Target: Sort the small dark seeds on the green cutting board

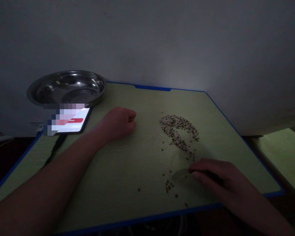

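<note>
My left hand rests on the pale table in a loose fist, and nothing shows in its fingers. To its right lies a spread pile of white grains mixed with small dark seeds, with a bare patch in its middle. In its pinched fingers my right hand holds a spoon-like utensil, low over the table at the near side of the pile. The utensil's curved end is blurred. Several loose dark seeds lie just left of it, nearer the table's front edge.
A wide steel basin stands at the table's back left corner. In front of it is a phone with a lit screen, and a dark cable runs toward me. The blue-edged table meets a grey wall behind.
</note>
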Demonstrator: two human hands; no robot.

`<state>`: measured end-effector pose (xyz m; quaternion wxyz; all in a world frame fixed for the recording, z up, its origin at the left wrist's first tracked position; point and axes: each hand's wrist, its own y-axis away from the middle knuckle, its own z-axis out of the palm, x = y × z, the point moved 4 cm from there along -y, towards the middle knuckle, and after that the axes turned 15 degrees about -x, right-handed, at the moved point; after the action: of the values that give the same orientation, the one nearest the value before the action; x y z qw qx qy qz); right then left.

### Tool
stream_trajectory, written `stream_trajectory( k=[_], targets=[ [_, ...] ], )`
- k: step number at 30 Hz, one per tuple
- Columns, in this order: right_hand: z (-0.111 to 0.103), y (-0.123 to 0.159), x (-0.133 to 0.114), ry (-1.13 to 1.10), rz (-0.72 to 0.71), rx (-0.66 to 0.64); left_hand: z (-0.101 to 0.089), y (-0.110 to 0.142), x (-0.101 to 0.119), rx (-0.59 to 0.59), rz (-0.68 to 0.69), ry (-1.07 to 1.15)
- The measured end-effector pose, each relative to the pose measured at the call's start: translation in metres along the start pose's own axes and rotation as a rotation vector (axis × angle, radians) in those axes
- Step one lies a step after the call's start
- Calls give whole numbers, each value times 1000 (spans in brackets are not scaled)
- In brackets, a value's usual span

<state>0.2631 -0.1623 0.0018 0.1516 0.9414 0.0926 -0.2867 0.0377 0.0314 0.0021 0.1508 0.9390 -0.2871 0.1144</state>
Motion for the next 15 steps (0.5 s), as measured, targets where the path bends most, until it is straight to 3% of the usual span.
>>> stream_trajectory(
  k=[15],
  targets=[
    [-8, -5, 5, 4, 48, 93, 1, 0, 1, 27, 14, 20]
  ],
)
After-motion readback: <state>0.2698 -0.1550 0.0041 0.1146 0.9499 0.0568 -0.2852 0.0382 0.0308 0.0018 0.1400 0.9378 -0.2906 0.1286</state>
